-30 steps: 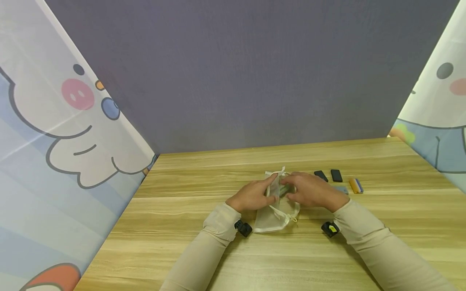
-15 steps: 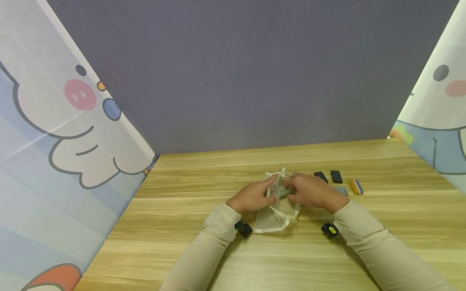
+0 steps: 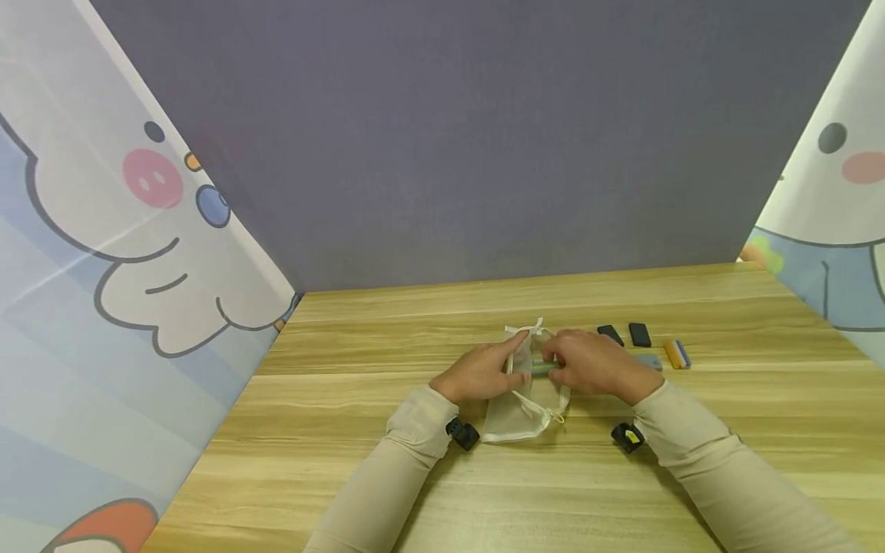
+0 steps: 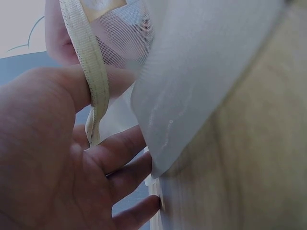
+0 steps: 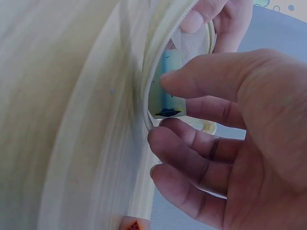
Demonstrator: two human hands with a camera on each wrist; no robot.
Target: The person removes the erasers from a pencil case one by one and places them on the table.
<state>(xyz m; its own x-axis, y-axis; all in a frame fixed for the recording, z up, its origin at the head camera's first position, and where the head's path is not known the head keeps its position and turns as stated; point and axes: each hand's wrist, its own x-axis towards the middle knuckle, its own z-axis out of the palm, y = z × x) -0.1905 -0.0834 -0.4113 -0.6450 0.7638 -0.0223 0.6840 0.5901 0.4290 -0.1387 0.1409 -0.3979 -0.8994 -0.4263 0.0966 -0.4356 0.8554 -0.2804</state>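
Observation:
A white mesh drawstring pouch (image 3: 508, 418) lies on the wooden table with its mouth spread toward the right. My left hand (image 3: 477, 372) grips the pouch by its mouth; in the left wrist view the ribbon-like band (image 4: 98, 79) crosses the thumb, and the other fingers reach along the mesh. My right hand (image 3: 596, 362) is at the opening and pinches a small pale green block (image 5: 168, 91) with a blue stripe and a dark mark, between thumb and index finger. That block sits within the pouch's rim in the right wrist view, its far end partly hidden.
To the right on the table (image 3: 387, 338) lie two small black blocks, one (image 3: 639, 335) beside the other (image 3: 611, 335). Near them are a grey-blue piece (image 3: 649, 361), partly behind my right wrist, and an orange, white and blue block (image 3: 677, 354). A grey panel (image 3: 484, 153) stands behind the table.
The green block has turned from tilted to nearly level in the pouch's mouth, with my right fingertips shifting slightly around it. My left hand and the pouch stay almost where they were.

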